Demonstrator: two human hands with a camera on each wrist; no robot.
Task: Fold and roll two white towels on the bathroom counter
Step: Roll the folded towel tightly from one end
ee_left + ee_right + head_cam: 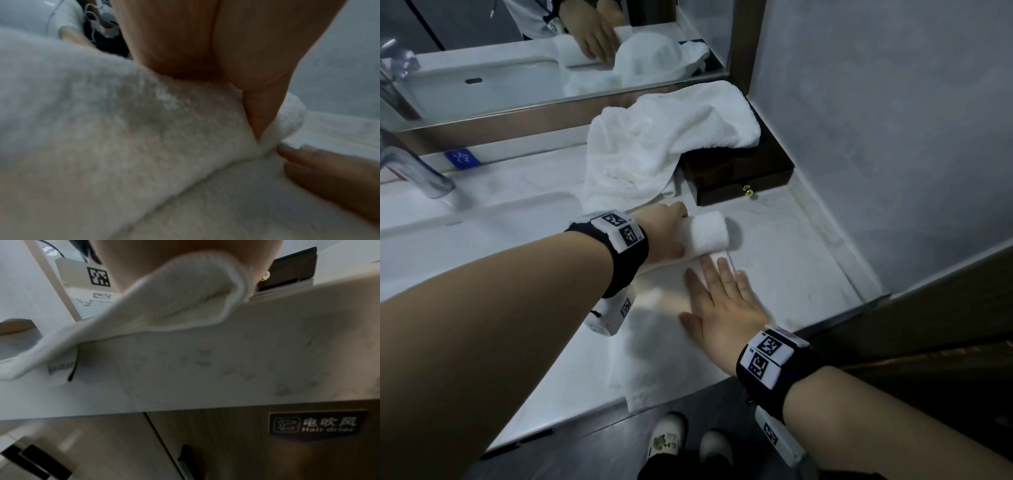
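Overhanging counter (808, 274) edge, seemingly: towel (664, 335).

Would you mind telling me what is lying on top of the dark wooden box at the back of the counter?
A crumpled white towel drapes over the dark wooden box, covering its back and left side. The front with its brass knob shows; whatever lies beneath the towel is hidden.

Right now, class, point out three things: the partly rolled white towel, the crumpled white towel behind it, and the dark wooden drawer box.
Partly rolled white towel (703, 234), head view: top of roll.
Crumpled white towel (654, 144), head view: middle.
Dark wooden drawer box (739, 178), head view: front.
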